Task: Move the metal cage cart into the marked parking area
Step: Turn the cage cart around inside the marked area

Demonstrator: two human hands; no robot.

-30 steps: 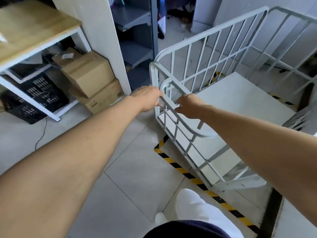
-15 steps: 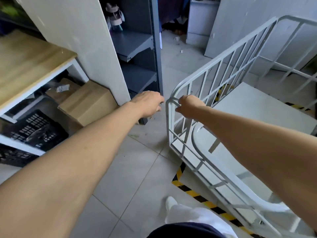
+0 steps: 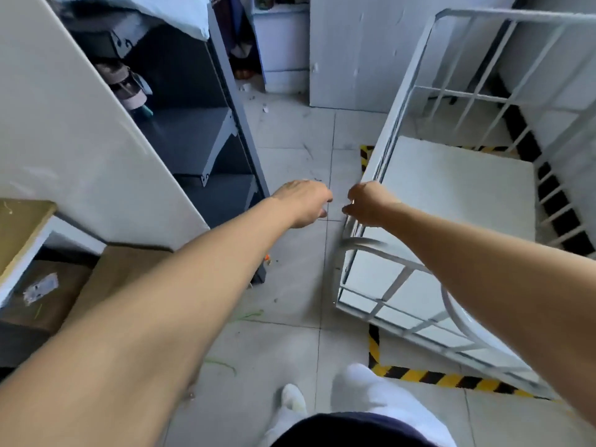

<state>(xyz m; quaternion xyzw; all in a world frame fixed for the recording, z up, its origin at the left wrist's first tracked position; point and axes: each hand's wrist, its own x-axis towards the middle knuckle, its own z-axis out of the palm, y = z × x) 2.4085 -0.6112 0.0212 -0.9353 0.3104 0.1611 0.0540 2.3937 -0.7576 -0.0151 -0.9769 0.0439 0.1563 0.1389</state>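
The white metal cage cart (image 3: 458,195) stands on the right with barred sides and a bare white deck. It sits mostly inside the yellow-and-black floor tape (image 3: 429,377), and its near barred side leans out over the front strip. My right hand (image 3: 366,204) is closed around the cart's near-left corner post. My left hand (image 3: 304,201) hovers over the floor tiles just left of that corner, touching nothing, with its fingers loosely curled. More tape (image 3: 364,156) shows along the cart's left side.
A grey shelf unit (image 3: 200,133) and a white wall panel (image 3: 80,140) flank the aisle on the left. Cardboard boxes (image 3: 106,285) lie under a wood-topped table (image 3: 19,230). A white cabinet (image 3: 354,53) stands at the back. My white shoe (image 3: 292,398) is near the tape corner.
My left hand let go of the cart's rail and now hangs free. The cart has swung to the right, deeper into the taped area, with my right hand still on its corner.
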